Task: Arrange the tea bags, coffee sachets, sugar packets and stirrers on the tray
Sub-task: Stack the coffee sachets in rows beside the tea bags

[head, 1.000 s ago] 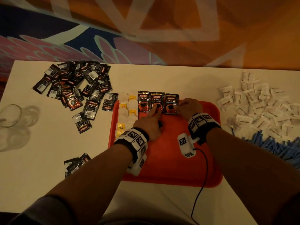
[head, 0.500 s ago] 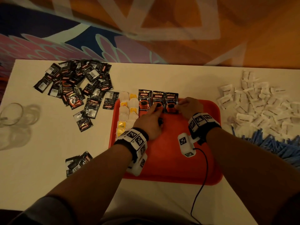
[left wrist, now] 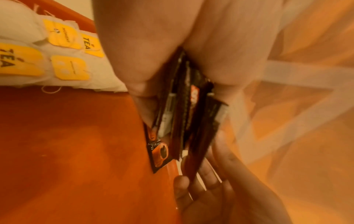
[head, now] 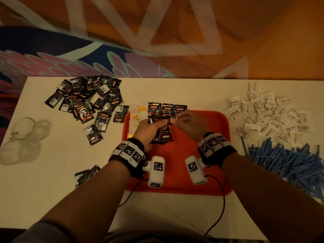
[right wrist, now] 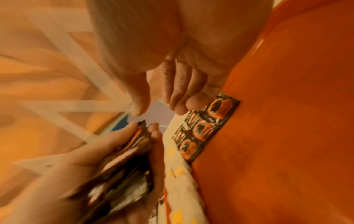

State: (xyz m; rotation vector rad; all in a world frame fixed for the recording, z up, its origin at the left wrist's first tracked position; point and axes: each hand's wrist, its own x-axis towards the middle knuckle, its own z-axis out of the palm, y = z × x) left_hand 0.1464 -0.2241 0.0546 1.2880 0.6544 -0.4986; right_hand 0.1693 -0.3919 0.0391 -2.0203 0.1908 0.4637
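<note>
A red tray lies on the white table. Three black coffee sachets lie in a row at its far edge, also in the right wrist view. Tea bags with yellow tags fill its left side. My left hand grips an upright stack of coffee sachets just above the tray. My right hand hovers beside the stack's top. Its thumb and fingers are apart with nothing between them.
A loose heap of coffee sachets lies at the left, with a few more near my left forearm. White sugar packets and blue stirrers are piled at the right. Clear glass cups stand at the far left.
My left hand has lifted off the tray with the sachet stack now upright in its grip. My right hand has left the third laid sachet and come over to the stack.
</note>
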